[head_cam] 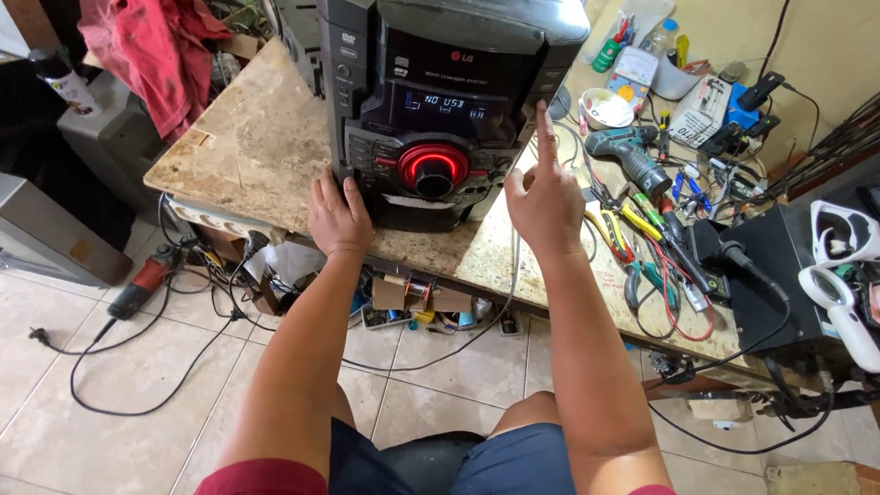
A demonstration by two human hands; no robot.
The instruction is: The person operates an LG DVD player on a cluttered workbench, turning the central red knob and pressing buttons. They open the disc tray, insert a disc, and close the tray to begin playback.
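Note:
A black stereo unit (431,101) with a lit display and a red-ringed round knob (433,170) stands on a worn wooden workbench (247,147). My left hand (337,215) rests flat against the unit's lower left corner, at the bench's front edge. My right hand (543,188) hovers just right of the unit's front, index finger raised and pointing up, the other fingers curled. It holds nothing.
Right of the stereo lie a teal cordless drill (632,156), pliers and screwdrivers (632,229), a white bowl (607,108) and tangled wires. A black box (779,275) sits at far right. A red cloth (156,46) hangs at back left. An angle grinder (142,284) and cables lie on the tiled floor.

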